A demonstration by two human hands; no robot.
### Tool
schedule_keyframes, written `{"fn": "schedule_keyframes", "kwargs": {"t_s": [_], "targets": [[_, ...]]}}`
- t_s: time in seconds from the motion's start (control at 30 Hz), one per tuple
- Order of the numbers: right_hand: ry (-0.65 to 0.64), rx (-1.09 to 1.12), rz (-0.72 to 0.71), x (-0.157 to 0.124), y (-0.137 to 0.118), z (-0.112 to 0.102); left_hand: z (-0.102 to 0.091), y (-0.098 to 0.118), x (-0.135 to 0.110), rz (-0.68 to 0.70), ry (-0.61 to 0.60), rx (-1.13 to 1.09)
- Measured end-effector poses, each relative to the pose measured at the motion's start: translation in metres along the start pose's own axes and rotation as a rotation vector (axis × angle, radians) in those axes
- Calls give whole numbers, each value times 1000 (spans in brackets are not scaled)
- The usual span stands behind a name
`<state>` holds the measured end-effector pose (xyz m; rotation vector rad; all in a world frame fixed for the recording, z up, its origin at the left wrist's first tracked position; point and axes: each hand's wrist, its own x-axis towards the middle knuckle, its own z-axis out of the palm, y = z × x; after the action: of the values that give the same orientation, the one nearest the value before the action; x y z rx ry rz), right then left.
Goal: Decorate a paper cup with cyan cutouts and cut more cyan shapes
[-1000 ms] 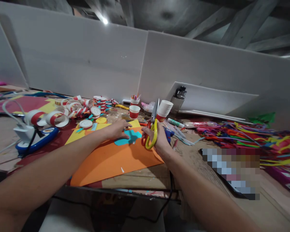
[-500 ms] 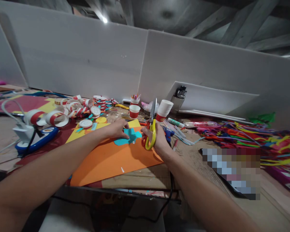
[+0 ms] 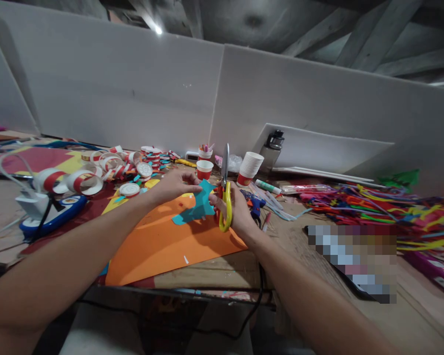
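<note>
My left hand [image 3: 173,186] pinches the top of a teal paper cut-out [image 3: 197,206] and holds it just above a large orange sheet [image 3: 163,241] on the table. My right hand [image 3: 237,209] grips scissors [image 3: 225,195] with yellow and red handles. Their blades point straight up, shut, right beside the teal piece. The fingers of my right hand also touch the cut-out's right edge.
Red-and-white paper rings and round lids [image 3: 96,170] litter the left. A blue-and-white device with a cable [image 3: 48,217] lies at left. Paper cups [image 3: 249,166], a dark bottle [image 3: 274,145], a blue glue gun [image 3: 254,203] and a heap of coloured strips [image 3: 377,204] fill the right.
The teal cut-out lay flat on the orange sheet under my left hand; now it is lifted off the sheet. The scissors moved slightly left and up, nearer the cut-out.
</note>
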<state>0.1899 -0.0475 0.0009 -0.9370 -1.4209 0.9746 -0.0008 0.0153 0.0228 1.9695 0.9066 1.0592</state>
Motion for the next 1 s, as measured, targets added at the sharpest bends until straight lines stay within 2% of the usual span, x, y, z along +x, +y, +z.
{"fn": "schedule_keyframes", "kwargs": {"t_s": [0.07,0.13,0.23,0.3,0.33,0.37,0.47,0.53,0.6,0.67,0.87,1.0], "targets": [[-29,-16,-21,0,1,-1,4,1,-2,-14,1,1],[-30,-24,-32,1,2,-4,8,0,-3,5,76,12],[15,6,-30,4,0,-7,14,-3,-4,-11,383,-73],[52,19,-39,5,-3,-8,19,-5,-5,-65,499,-214],[67,15,-47,6,-4,-9,22,-5,-6,-106,463,-301],[81,6,-57,6,-6,-9,24,-5,-7,-159,367,-396],[94,-15,-81,5,-8,-9,32,-2,-12,-272,11,-598],[81,-23,-101,4,-8,-8,35,2,-15,-280,-72,-618],[56,-51,-141,3,-8,-8,35,5,-15,-267,-18,-664],[27,-86,-152,2,-7,-7,32,9,-13,-247,92,-754],[-87,-253,1,0,-4,-6,13,18,-3,-131,343,-909],[-185,-349,29,-3,-5,-3,6,18,2,-77,483,-917]]}}
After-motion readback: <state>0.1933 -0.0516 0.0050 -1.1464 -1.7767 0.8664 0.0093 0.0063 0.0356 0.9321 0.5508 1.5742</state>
